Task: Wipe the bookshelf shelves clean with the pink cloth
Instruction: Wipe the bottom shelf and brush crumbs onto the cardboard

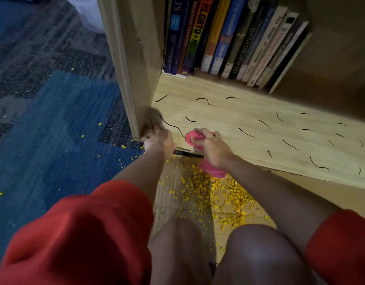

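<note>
1. A person kneels at a light wooden bookshelf (222,118), seen from above. Red sleeves and bare knees fill the lower view.
2. The pink cloth (195,137) is bright pink, soft and bunched into a crumpled wad. One end bulges out above the fingers, on the front of the bottom shelf board. The other end hangs below the hand, over the shelf's front edge.
3. The right hand (211,146) holds the cloth, its fingers curled round the wad.
4. The left hand (158,136) rests at the shelf's front left corner, beside the side panel. Its fingers are blurred, so their pose cannot be told.
5. Short black squiggles (247,133) are scattered over the shelf board.
6. A row of books (229,38) stands at the back.
7. Yellow crumbs (218,194) lie on a cardboard sheet (167,194) below the shelf edge, with a few on the blue carpet (54,140).
</note>
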`<act>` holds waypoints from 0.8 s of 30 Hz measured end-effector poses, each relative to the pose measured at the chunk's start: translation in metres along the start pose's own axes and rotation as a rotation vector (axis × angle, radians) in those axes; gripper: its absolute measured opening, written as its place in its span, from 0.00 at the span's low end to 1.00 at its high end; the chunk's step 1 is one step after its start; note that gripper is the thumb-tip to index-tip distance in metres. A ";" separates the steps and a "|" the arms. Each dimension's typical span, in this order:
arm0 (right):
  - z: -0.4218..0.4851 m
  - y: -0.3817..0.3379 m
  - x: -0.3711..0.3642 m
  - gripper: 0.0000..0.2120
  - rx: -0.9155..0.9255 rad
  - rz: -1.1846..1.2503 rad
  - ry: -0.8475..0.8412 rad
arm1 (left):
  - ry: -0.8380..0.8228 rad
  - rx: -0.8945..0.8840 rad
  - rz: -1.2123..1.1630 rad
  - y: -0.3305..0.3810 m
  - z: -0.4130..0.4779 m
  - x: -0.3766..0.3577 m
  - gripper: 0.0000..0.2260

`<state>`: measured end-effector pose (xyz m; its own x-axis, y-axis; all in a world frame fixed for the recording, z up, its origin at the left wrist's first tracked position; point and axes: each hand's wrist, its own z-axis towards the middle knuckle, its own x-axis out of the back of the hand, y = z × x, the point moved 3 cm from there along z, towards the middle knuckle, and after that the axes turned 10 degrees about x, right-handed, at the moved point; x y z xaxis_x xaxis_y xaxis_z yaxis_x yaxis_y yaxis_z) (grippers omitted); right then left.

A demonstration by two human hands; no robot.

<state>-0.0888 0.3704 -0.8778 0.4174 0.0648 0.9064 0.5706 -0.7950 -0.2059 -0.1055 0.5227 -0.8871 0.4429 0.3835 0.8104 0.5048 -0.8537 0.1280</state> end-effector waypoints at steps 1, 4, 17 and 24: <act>0.000 0.000 -0.001 0.25 -0.001 -0.006 0.005 | -0.010 -0.006 0.002 0.000 -0.002 0.000 0.37; -0.001 -0.002 -0.003 0.28 -0.019 -0.024 0.024 | 0.003 -0.011 0.009 0.001 0.000 -0.001 0.37; -0.005 -0.011 -0.002 0.29 -0.068 -0.021 0.079 | 0.039 -0.049 -0.001 0.000 0.016 -0.007 0.38; -0.012 -0.023 -0.009 0.26 -0.063 -0.016 0.201 | 0.084 -0.033 -0.078 -0.002 0.010 -0.006 0.34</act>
<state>-0.1143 0.3813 -0.8768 0.2550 -0.0389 0.9662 0.5278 -0.8316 -0.1728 -0.1020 0.5250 -0.8981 0.3388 0.4195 0.8421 0.5100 -0.8341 0.2103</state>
